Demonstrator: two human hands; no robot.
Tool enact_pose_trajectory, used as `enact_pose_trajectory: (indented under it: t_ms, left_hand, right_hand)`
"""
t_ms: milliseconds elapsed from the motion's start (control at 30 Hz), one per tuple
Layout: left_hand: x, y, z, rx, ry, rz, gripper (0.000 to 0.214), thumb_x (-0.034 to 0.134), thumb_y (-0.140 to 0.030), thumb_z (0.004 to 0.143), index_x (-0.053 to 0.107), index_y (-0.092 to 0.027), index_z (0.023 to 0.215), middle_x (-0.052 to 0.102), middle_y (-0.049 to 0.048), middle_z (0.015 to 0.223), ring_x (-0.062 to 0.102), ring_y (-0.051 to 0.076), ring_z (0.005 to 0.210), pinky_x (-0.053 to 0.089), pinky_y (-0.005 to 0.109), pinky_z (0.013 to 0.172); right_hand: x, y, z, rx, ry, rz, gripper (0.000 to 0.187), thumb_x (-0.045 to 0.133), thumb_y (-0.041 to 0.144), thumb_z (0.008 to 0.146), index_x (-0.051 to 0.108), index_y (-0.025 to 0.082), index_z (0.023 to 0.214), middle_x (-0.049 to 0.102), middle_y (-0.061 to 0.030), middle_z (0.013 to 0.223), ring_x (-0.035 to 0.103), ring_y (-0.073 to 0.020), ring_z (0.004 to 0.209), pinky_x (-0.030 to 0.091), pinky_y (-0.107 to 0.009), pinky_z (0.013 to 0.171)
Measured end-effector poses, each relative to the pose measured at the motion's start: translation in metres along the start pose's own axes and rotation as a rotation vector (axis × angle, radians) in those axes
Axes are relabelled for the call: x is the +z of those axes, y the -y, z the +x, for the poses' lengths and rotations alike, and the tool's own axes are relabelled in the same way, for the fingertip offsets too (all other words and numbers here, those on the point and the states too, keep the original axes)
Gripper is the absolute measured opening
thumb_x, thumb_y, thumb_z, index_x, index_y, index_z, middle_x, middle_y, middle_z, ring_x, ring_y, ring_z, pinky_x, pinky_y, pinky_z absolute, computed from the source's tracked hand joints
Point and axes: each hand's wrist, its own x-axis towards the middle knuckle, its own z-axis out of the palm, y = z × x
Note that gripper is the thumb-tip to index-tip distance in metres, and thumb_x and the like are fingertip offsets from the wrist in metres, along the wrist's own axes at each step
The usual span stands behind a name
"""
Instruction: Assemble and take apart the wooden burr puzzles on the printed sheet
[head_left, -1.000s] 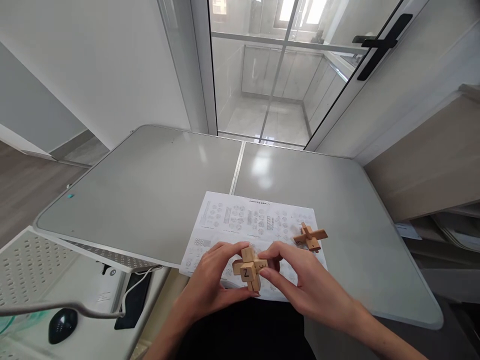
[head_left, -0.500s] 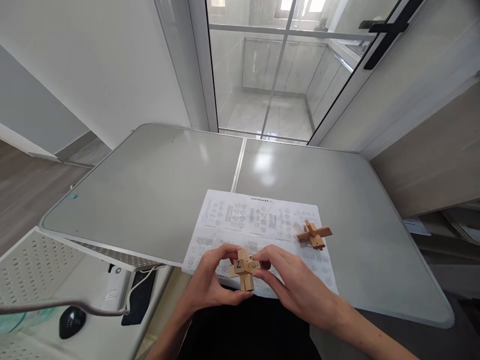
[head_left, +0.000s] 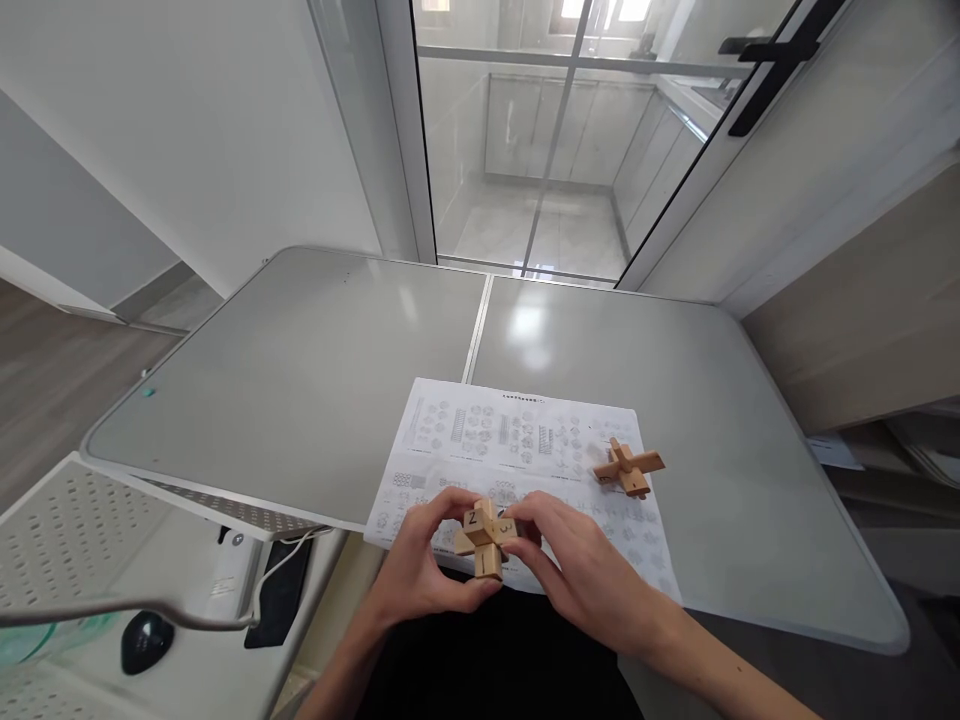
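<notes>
Between my hands is a light wooden interlocking puzzle (head_left: pixel 486 532), a cross of blocks marked 1, 2 and 3. My left hand (head_left: pixel 424 560) grips it from the left, with the thumb under the block marked 1 and the fingers behind the top. From the right, my right hand (head_left: pixel 577 550) pinches the block marked 3 between thumb and fingers. Behind and below the puzzle lies a printed sheet (head_left: pixel 517 425) covered with small diagrams. A second, darker wooden puzzle (head_left: pixel 628 468) of crossed pieces rests on the sheet's right part, apart from my hands.
The grey folding table (head_left: pixel 345 370) has a seam down its middle and rounded corners. To the lower left, a white perforated shelf (head_left: pixel 75 530) holds a black mouse (head_left: pixel 146 642) and a cable (head_left: pixel 135 608). A glass door (head_left: pixel 540 150) stands beyond the table.
The puzzle in my hands has tilted and shifted very slightly left, so more of its top shows. Both hands keep their hold. The darker puzzle has stayed in place.
</notes>
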Motion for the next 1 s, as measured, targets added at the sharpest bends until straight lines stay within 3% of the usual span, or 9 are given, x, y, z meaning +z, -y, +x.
enact_pose_trajectory:
  t_ms: [167, 300, 600, 733, 833, 1000]
  left_hand:
    - [0.009, 0.006, -0.004, 0.104, -0.101, 0.136, 0.056, 0.085, -0.033, 0.063, 0.064, -0.023, 0.114, 0.074, 0.0018, 0.1, 0.071, 0.023, 0.092, 0.055, 0.034, 0.087]
    - [0.012, 0.011, -0.006, 0.195, -0.162, 0.184, 0.056, 0.083, -0.034, 0.063, 0.064, -0.023, 0.115, 0.074, 0.0036, 0.099, 0.072, 0.023, 0.089, 0.057, 0.035, 0.084]
    - [0.011, 0.007, -0.01, 0.042, -0.047, -0.13, 0.062, 0.08, -0.067, 0.061, 0.067, -0.02, 0.098, 0.07, 0.0006, 0.08, 0.065, 0.019, 0.072, 0.054, 0.032, 0.075]
    - [0.009, 0.004, -0.005, -0.016, 0.164, -0.383, 0.069, 0.07, -0.083, 0.066, 0.064, -0.019, 0.091, 0.071, 0.0032, 0.071, 0.066, 0.02, 0.065, 0.053, 0.032, 0.066]
    - [0.011, 0.002, -0.004, -0.059, 0.311, -0.605, 0.071, 0.069, -0.085, 0.069, 0.064, -0.018, 0.093, 0.075, 0.0077, 0.073, 0.071, 0.024, 0.065, 0.053, 0.033, 0.062]
    - [0.011, 0.003, -0.006, -0.088, 0.329, -0.641, 0.069, 0.072, -0.083, 0.071, 0.064, -0.018, 0.094, 0.075, 0.0096, 0.078, 0.072, 0.024, 0.068, 0.053, 0.032, 0.063]
  right_hand:
    - [0.004, 0.006, -0.003, 0.224, 0.025, 0.153, 0.014, 0.049, 0.031, 0.111, 0.057, 0.023, 0.103, 0.062, -0.0001, 0.085, 0.055, -0.0156, 0.072, 0.046, -0.028, 0.065]
    - [0.005, 0.01, -0.006, 0.255, 0.011, 0.197, 0.013, 0.049, 0.031, 0.111, 0.057, 0.023, 0.105, 0.064, -0.0004, 0.084, 0.055, -0.0152, 0.07, 0.046, -0.027, 0.063]
    - [0.0, 0.001, -0.005, -0.203, -0.028, -0.018, 0.012, 0.047, 0.026, 0.112, 0.055, 0.022, 0.12, 0.061, -0.0025, 0.085, 0.053, -0.0174, 0.074, 0.047, -0.029, 0.065]
    - [-0.006, 0.007, 0.003, -0.35, -0.015, -0.108, 0.012, 0.046, 0.023, 0.112, 0.054, 0.02, 0.119, 0.062, -0.0037, 0.084, 0.051, -0.0181, 0.074, 0.047, -0.03, 0.066]
    - [-0.01, 0.009, 0.008, -0.404, 0.019, -0.156, 0.011, 0.045, 0.023, 0.113, 0.055, 0.019, 0.116, 0.061, -0.0027, 0.082, 0.05, -0.0175, 0.072, 0.048, -0.03, 0.066]
    - [-0.011, 0.004, 0.008, -0.34, 0.063, -0.15, 0.013, 0.046, 0.025, 0.112, 0.056, 0.02, 0.12, 0.066, -0.0034, 0.087, 0.055, -0.0173, 0.074, 0.051, -0.031, 0.068]
